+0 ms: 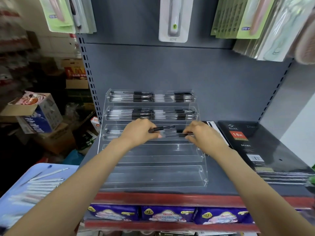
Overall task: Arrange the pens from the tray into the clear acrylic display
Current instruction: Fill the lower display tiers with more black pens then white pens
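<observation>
Left hand (pixel 139 132) fingers pinch a black pen (pixel 162 128); right hand (pixel 202 133) fingers grip pens (pixel 177 133) in the acrylic display (pixel 196 174).

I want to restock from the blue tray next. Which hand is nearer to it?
Left. The left hand is over the display's third tier, up and right of the blue tray; the right hand is further right.

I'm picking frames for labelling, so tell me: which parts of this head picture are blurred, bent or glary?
Head view: the tray and its pens at lower left are smeared; the hanging packs at the top corners are soft; the shelf upright leans from the wide lens; the clear acrylic display shows only faint edge glints; both hands are fairly sharp.
</observation>
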The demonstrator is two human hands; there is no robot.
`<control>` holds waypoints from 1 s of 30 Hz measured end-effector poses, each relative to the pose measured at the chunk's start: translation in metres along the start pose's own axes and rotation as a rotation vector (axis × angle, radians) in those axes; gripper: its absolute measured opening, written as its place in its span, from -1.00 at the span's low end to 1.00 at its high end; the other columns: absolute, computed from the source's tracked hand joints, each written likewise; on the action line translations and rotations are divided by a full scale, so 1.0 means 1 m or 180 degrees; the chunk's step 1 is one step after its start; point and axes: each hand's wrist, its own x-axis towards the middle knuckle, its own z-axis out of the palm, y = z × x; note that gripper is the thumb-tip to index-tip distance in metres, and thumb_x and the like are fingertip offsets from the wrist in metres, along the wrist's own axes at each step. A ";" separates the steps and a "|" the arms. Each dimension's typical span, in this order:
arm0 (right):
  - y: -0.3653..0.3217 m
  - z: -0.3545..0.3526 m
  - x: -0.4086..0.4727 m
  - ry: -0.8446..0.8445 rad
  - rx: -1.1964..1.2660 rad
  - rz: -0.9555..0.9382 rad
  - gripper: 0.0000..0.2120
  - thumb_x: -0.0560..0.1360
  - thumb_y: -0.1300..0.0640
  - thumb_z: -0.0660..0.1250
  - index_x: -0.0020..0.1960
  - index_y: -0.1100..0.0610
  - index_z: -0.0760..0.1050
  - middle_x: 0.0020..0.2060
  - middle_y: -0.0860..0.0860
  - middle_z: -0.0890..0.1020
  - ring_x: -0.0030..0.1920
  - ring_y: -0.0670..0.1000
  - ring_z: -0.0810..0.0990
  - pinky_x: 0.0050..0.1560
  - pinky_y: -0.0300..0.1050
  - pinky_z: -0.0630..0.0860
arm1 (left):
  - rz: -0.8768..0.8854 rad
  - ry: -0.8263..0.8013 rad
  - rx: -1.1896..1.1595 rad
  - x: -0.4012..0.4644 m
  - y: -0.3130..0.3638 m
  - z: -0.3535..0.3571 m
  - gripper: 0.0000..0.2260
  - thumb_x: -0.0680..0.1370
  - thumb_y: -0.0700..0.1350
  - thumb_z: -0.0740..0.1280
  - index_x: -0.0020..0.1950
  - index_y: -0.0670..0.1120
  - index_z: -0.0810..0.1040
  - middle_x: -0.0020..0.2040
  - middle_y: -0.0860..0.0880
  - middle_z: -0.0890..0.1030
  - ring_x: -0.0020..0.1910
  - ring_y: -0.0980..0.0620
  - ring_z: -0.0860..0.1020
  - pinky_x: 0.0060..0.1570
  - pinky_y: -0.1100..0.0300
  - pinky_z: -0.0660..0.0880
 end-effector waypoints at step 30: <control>-0.067 -0.002 0.034 0.0694 0.2439 -0.0095 -0.92 0.45 0.21 0.41 -0.12 0.04 0.60 -0.28 -0.07 0.64 -0.22 -0.04 0.65 -0.06 -0.19 0.56 | 0.0197 0.0634 -0.0245 -0.032 -0.033 -0.034 -0.71 0.52 0.03 0.34 0.21 0.00 0.54 0.10 -0.02 0.54 0.11 -0.01 0.48 0.09 0.16 0.39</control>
